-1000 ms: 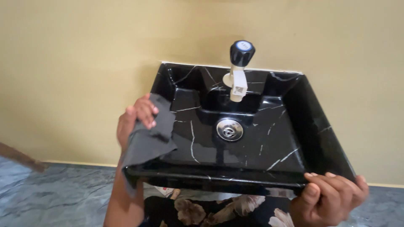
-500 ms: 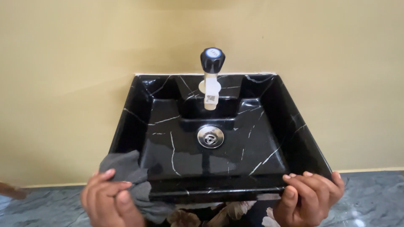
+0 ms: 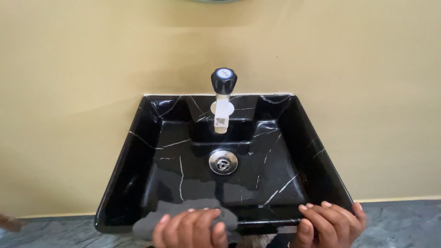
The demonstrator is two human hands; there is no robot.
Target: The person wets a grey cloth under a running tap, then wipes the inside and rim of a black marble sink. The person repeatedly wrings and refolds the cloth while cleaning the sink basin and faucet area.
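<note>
A black wall-mounted sink [image 3: 138, 151] with white marble veins fills the middle of the view. My left hand [image 3: 190, 228] presses a grey cloth [image 3: 183, 211] onto the sink's front rim, left of centre. My right hand [image 3: 328, 224] grips the front right corner of the rim, fingers curled over its top. A white tap [image 3: 223, 112] with a black knob stands at the back of the basin. Below it lies a round chrome drain [image 3: 223, 161].
A plain yellow wall [image 3: 69, 92] rises behind and around the sink. Grey marbled floor tiles [image 3: 404, 220] show at the lower left and right. A blurred brown object [image 3: 7, 222] sits at the far left edge.
My left hand has slid the grey cloth from the sink's left rim down to the front left corner, then rightward along the front rim. My right hand stays on the front right corner.
</note>
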